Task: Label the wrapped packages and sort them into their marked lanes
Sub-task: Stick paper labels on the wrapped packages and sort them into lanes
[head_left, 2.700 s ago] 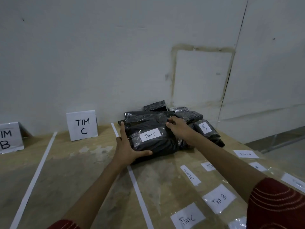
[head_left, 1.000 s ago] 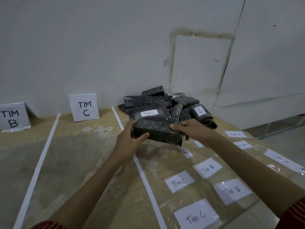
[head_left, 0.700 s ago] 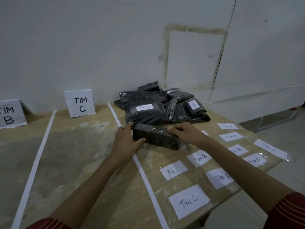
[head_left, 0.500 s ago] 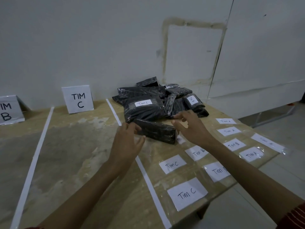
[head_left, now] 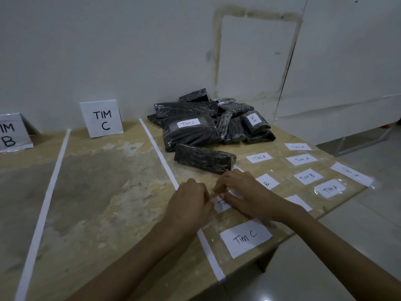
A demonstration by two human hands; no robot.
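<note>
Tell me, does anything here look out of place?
Yes: the package labelled TIM C lies in the jumbled pile, across the white tape from the lane before the TIM C sign.

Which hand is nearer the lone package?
Right. The right hand sits just short of the package, near its right end; the left hand is farther back toward the person.

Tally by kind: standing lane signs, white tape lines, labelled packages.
Standing lane signs: 2 (TIM B sign, TIM C sign)
White tape lines: 2 (left line, right line)
Labelled packages: 2 (TIM C package, smaller right package)
Total: 6
</note>
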